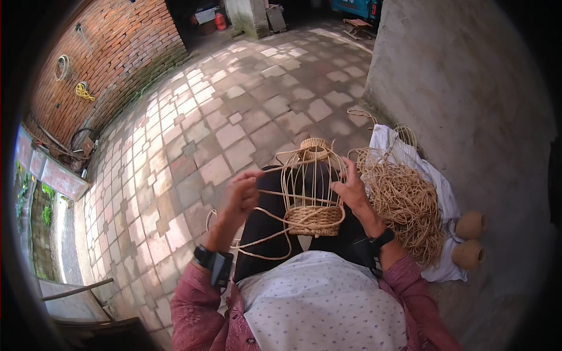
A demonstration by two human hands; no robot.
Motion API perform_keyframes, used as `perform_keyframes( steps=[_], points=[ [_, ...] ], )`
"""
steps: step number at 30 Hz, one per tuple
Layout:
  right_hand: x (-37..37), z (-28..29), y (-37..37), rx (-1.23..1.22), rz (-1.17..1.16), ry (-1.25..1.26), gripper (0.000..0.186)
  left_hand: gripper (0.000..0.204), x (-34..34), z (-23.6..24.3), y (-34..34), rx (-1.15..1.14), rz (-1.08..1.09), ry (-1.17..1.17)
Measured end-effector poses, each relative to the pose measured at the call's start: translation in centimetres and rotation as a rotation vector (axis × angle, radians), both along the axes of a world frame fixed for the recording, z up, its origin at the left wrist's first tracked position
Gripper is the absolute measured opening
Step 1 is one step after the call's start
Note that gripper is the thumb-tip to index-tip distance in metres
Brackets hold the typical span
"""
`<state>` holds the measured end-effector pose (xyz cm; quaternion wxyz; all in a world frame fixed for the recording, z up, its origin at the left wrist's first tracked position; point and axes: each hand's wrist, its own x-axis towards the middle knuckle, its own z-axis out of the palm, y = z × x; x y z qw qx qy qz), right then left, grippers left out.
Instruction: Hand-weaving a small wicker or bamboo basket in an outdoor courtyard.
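On my dark-trousered lap rests a half-woven basket (pixel 314 222), with a braided band at its near end. Bare upright stakes run from that band to a small woven ring (pixel 315 147) at the far end. My left hand (pixel 240 198), to the left of the basket, is closed on a tan cord (pixel 271 170) that stretches across to the stakes. More cord loops over my lap beneath it. My right hand (pixel 353 190) grips the basket's right side, thumb and fingers about the stakes.
To my right, a large tangled heap of tan cord (pixel 404 205) lies on a white cloth (pixel 448 234). Two round tan pots (pixel 470 224) stand beside it, near a grey wall (pixel 462 105). Paving stones (pixel 231 131) cover the ground ahead, and a brick wall (pixel 123 50) rises at the far left.
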<state>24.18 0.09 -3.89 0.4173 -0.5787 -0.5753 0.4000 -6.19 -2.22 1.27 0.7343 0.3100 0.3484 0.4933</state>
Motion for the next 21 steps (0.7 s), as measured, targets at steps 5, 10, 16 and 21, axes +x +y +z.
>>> perform_keyframes(
  steps=[5,10,16,21],
  points=[
    [1.2,0.1,0.3,-0.156,0.041,0.184,0.076,0.029,-30.9,0.0,-1.3,-0.034,1.314,0.616],
    [-0.5,0.0,0.4,0.024,0.054,0.024,0.081,0.021,-34.0,0.8,-4.2,0.106,1.305,0.879],
    [-0.5,0.2,0.4,0.004,0.018,-0.055,0.083,0.029,-2.0,-0.7,-2.2,0.444,0.169,1.073],
    [-0.9,0.5,0.1,-0.03,0.021,-0.033,0.083,0.025,3.4,0.2,-2.8,0.785,-0.178,1.238]
  ],
)
